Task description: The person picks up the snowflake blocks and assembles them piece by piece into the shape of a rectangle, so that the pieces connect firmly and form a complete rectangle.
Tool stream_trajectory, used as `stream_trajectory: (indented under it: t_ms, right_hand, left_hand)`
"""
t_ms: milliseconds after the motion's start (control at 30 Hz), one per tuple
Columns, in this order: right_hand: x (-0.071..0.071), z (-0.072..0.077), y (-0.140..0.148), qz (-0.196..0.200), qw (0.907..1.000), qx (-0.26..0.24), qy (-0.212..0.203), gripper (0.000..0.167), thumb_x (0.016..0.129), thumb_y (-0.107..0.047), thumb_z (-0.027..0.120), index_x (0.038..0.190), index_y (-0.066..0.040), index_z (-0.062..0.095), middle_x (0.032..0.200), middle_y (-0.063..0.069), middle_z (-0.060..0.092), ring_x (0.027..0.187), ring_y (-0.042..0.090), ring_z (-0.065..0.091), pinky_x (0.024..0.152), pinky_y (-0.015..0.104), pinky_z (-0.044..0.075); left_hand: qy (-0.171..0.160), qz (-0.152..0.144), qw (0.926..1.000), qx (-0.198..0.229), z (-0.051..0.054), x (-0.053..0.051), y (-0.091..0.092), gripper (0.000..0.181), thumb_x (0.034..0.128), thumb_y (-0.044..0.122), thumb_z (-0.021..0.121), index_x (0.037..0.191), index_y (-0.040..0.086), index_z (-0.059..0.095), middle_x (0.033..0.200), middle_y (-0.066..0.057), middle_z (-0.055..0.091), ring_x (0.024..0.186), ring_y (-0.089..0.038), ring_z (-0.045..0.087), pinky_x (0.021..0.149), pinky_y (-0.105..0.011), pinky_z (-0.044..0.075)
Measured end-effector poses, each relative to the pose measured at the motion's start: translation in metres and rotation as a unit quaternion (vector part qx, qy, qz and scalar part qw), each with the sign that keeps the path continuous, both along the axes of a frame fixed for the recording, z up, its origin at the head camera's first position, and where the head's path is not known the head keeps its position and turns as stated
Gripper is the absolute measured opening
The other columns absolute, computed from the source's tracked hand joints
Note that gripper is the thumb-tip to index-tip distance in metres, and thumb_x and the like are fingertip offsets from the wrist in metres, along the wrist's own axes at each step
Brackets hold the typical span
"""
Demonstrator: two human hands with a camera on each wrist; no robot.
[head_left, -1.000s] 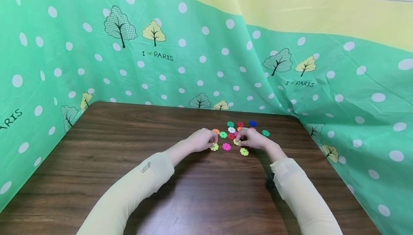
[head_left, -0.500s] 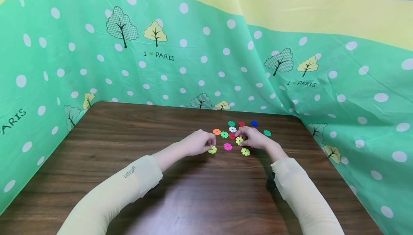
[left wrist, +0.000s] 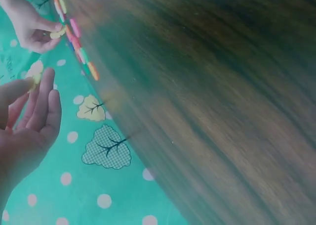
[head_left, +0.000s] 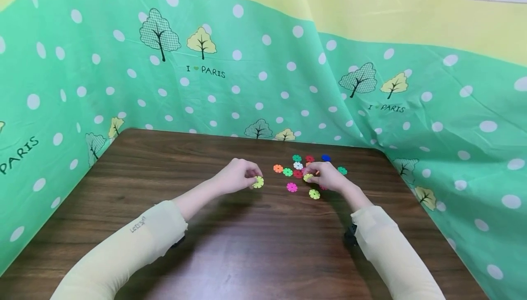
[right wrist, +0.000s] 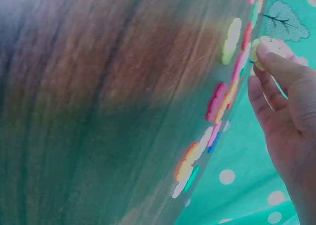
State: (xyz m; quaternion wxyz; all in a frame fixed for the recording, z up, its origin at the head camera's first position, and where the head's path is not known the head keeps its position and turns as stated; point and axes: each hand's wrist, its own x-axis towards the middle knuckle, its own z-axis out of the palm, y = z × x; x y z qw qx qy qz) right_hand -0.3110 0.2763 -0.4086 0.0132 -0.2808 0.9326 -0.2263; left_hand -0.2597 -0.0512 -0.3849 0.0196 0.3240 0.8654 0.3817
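My left hand (head_left: pixel 237 175) pinches a yellow notched plastic disc (head_left: pixel 258 182) between thumb and fingers, left of the group of discs. In the left wrist view the same disc (left wrist: pixel 35 79) shows at the fingertips. A second yellow disc (head_left: pixel 307 178) is pinched by my right hand (head_left: pixel 329 176), which hovers at the right part of the group. The right wrist view shows that disc (right wrist: pixel 261 51) between thumb and forefinger. Nearest to the right hand lie a red disc (head_left: pixel 297 174), a pink disc (head_left: pixel 292 187) and a loose yellow disc (head_left: pixel 314 194). Some discs are partly hidden behind this hand.
Further discs lie flat on the brown wooden table (head_left: pixel 263 245): an orange one (head_left: pixel 278 168), a light green one (head_left: pixel 287 172), a white one (head_left: pixel 298 166), a blue one (head_left: pixel 326 158) and others. A green dotted cloth (head_left: pixel 222 103) hangs behind the table's far edge.
My left hand has moved left, away from the group, carrying its yellow disc. The right hand has stayed nearly in place, with its yellow disc raised slightly.
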Motion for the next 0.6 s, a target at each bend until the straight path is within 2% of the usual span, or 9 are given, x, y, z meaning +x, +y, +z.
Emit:
stream_trajectory:
  t_ms: [133,267,400,600]
  right_hand:
    - [0.005,0.006,-0.005,-0.004,0.9991,-0.031,0.028,0.013,0.079,-0.010,0.075,0.092,-0.011,0.071,0.089,0.001,0.070,0.082,0.017,0.061,0.077,0.041,0.053]
    - [0.011,0.015,-0.012,-0.003,0.9958,-0.055,0.073,0.013,0.079,-0.011,0.075,0.091,-0.011,0.072,0.088,0.000,0.070,0.077,0.013,0.059,0.069,0.033,0.053]
    - [0.019,0.026,-0.023,0.010,0.9885,-0.077,0.130,0.014,0.078,-0.008,0.076,0.090,-0.010,0.072,0.087,0.000,0.070,0.072,0.010,0.058,0.062,0.026,0.050]
    - [0.033,0.044,-0.045,0.039,0.9753,-0.114,0.185,0.018,0.073,-0.005,0.079,0.089,-0.010,0.073,0.085,-0.001,0.071,0.071,0.009,0.061,0.061,0.027,0.051]
  left_hand:
    - [-0.059,0.031,0.9965,0.051,0.003,0.004,-0.009,0.007,0.0849,0.004,0.065,0.090,0.007,0.069,0.072,0.000,0.068,0.064,-0.022,0.069,0.059,-0.023,0.052]
    - [-0.085,0.053,0.9912,0.087,0.007,0.009,-0.016,0.008,0.0844,0.004,0.066,0.091,0.006,0.070,0.074,-0.003,0.068,0.066,-0.027,0.069,0.058,-0.026,0.054]
    - [-0.084,0.077,0.9867,0.117,0.013,0.015,-0.020,0.007,0.0839,0.005,0.067,0.090,0.006,0.070,0.075,-0.005,0.069,0.065,-0.026,0.069,0.058,-0.027,0.054]
    - [-0.063,0.104,0.9833,0.135,0.023,0.025,-0.028,0.006,0.0829,0.007,0.069,0.089,0.007,0.071,0.076,-0.004,0.071,0.061,-0.015,0.067,0.058,-0.027,0.054]
